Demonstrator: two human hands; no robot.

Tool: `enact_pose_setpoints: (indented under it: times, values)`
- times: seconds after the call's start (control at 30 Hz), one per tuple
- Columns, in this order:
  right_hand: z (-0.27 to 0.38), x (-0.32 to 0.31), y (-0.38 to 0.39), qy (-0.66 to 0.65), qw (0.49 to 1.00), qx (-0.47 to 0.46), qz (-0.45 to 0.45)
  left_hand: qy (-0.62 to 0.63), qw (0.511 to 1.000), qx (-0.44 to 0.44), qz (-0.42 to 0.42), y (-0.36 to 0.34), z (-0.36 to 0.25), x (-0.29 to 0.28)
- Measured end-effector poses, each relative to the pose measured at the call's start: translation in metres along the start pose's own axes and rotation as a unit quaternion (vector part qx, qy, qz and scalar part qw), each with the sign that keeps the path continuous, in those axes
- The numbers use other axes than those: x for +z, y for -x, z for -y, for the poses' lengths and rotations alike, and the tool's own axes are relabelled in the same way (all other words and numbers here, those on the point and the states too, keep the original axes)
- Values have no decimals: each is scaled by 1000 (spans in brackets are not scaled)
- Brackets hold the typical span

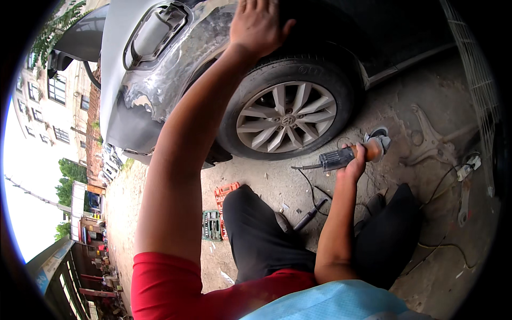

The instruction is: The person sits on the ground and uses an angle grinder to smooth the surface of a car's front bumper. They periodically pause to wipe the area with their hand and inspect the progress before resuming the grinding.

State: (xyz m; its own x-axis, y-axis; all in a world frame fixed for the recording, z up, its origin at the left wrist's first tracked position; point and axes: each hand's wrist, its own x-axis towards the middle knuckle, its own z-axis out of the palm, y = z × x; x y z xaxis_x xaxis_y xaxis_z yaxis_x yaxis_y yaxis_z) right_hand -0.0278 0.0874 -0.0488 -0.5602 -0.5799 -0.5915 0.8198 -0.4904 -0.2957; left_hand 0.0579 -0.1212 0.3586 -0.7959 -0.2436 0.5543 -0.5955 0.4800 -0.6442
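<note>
My left hand (255, 26) is raised against the car's fender (178, 58) above the wheel, fingers extended and lying flat. The fender is sanded to patchy grey and bare metal, with a rectangular recess (154, 36) at upper left. Below it is a black tyre with a silver multi-spoke rim (287, 120). My right hand (353, 165) grips an orange and black angle grinder (373, 149) off the ground, right of the wheel's lower edge; its disc end points up to the right and its cord hangs down.
Red (226, 189) and green (212, 224) tool cases, a dark cylindrical tool (309, 213) and cables lie on the concrete. A metal suspension arm (432, 144) lies at right, beside a mesh panel (469, 64). My bent knees are below; a yard and buildings (53, 112) are at left.
</note>
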Motion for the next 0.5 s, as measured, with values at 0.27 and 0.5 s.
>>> enact_pose_setpoints:
  times: [0.27, 0.5]
  values:
    - [-14, 3, -3, -13, 999, 32, 15, -168, 965, 195, 52, 25, -63, 30]
    - [-10, 6, -21, -25, 999, 34, 13, -87, 981, 153, 82, 74, -17, 8]
